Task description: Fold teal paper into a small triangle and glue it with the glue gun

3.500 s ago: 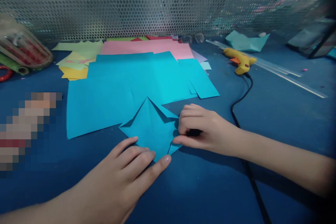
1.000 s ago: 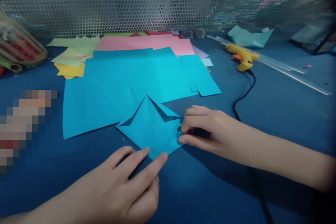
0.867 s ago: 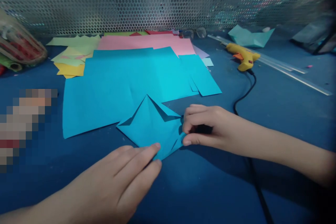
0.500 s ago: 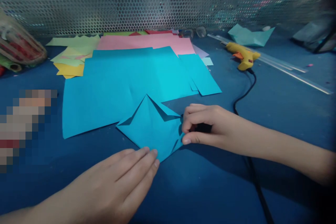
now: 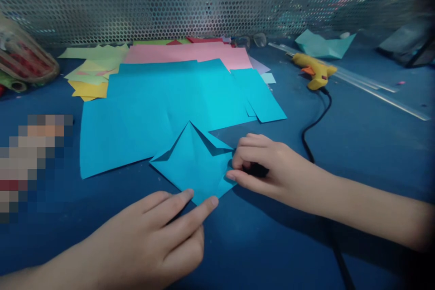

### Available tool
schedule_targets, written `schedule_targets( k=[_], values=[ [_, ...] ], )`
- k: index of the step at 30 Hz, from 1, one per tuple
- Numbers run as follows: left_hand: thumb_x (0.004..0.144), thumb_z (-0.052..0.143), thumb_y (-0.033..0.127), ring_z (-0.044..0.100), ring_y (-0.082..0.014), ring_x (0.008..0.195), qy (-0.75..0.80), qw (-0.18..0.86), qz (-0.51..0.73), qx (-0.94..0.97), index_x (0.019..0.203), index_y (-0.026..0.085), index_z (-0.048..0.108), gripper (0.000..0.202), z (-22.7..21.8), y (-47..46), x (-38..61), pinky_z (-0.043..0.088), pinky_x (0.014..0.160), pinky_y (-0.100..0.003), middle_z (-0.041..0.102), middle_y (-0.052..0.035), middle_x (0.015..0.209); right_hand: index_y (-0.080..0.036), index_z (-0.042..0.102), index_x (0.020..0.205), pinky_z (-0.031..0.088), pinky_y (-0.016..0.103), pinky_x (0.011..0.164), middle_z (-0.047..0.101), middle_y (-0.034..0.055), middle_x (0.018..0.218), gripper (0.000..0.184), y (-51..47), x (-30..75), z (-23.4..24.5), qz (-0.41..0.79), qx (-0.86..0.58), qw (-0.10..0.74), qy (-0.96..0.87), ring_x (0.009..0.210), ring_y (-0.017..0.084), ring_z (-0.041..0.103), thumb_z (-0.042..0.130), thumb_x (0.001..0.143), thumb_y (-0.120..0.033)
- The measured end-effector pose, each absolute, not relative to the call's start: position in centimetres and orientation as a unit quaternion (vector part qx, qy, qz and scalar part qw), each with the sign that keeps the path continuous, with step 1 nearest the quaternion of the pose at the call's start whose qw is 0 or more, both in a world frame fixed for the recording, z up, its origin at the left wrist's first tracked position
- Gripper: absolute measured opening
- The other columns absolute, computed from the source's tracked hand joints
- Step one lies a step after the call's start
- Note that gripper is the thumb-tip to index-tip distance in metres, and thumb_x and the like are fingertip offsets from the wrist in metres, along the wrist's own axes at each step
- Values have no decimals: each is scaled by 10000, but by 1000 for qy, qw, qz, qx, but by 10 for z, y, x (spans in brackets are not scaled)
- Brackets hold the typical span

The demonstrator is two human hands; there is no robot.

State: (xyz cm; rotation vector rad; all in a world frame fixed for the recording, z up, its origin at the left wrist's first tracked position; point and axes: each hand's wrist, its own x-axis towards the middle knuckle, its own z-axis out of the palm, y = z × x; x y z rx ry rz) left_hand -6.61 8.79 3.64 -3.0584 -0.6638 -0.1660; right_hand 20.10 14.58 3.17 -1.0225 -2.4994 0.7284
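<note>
A folded blue paper (image 5: 199,167) with a pointed top and slightly raised flaps lies on the blue table. My right hand (image 5: 260,163) pinches its right corner, the thumb lying on the paper and the fingers curled behind. From below, my left hand (image 5: 166,231) reaches in, its index and middle fingers stretched apart with the tips on the lower edge; its other fingers are bent. Behind the folded piece are large blue sheets (image 5: 146,104), and its top point overlaps them.
Pink paper (image 5: 183,53), pale green scraps (image 5: 97,63) and yellow scraps (image 5: 91,89) lie further back. A yellow glue gun (image 5: 316,71) with a black cord (image 5: 307,140) stands right, near clear glue sticks (image 5: 390,99). A clear jar (image 5: 25,52) is at left. Perforated metal (image 5: 170,4) closes the back.
My left hand's fingers have spread, the middle fingertip sliding right along the lower edge. My right thumb has moved slightly left, and the small flap at the right corner now lies flatter.
</note>
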Motion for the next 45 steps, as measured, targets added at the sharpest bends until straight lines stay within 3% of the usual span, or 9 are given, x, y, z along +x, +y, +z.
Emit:
schedule_targets(
  k=[7,15,19,23,31,35,38,45],
  values=[
    [997,310,130,564,-178,1173,-195,27,-105,-975,999,251,642,354,33,89,-64,443,894,-320,642,45,1326,-181,544,719,367,285,616,538,11,692,252,144,202,29,242,-365,176,-882,672,152,474,551,960,-251],
    [961,435,220,490,-274,1251,-154,40,-77,-984,1125,200,621,249,27,86,-69,418,968,-409,591,-53,1376,-174,549,716,369,273,607,535,6,676,241,143,201,30,224,-371,178,-883,665,148,485,562,952,-224],
    [918,487,286,375,-305,1355,-154,43,-60,-985,1185,205,602,301,24,83,-72,379,1039,-427,572,-61,1391,-175,547,713,372,272,604,537,6,673,243,143,201,29,220,-372,176,-884,662,148,493,558,951,-224],
    [887,532,306,287,-274,1423,-146,52,-57,-986,1166,223,613,302,24,81,-72,387,1066,-393,611,-44,1350,-179,544,708,374,269,602,545,7,671,248,144,201,29,221,-371,179,-884,660,147,499,557,951,-226],
    [932,462,188,410,-190,1358,-167,9,-109,-980,1059,225,649,229,24,85,-70,264,1161,-356,647,-16,1311,-177,543,708,383,258,597,551,-1,660,247,144,201,29,226,-357,190,-886,658,142,501,586,947,-220],
    [986,359,106,597,-122,1125,-231,-51,-165,-957,1073,225,650,326,28,87,-63,337,1060,-269,717,41,1185,-176,543,747,397,275,639,572,14,709,251,143,204,29,221,-342,189,-894,694,152,505,541,987,-251],
    [956,300,32,624,-110,1040,-254,-59,-165,-951,1150,215,643,434,27,87,-57,382,957,-253,735,70,1120,-181,554,772,400,280,652,573,10,726,258,145,206,30,261,-332,185,-887,698,152,509,579,974,-341],
    [908,292,47,597,-179,993,-325,-49,-181,-927,1297,178,585,504,14,80,-50,461,853,-283,689,-42,1099,-173,580,729,379,275,624,545,4,708,266,147,201,30,257,-355,171,-882,695,154,496,670,913,-342]
  ],
)
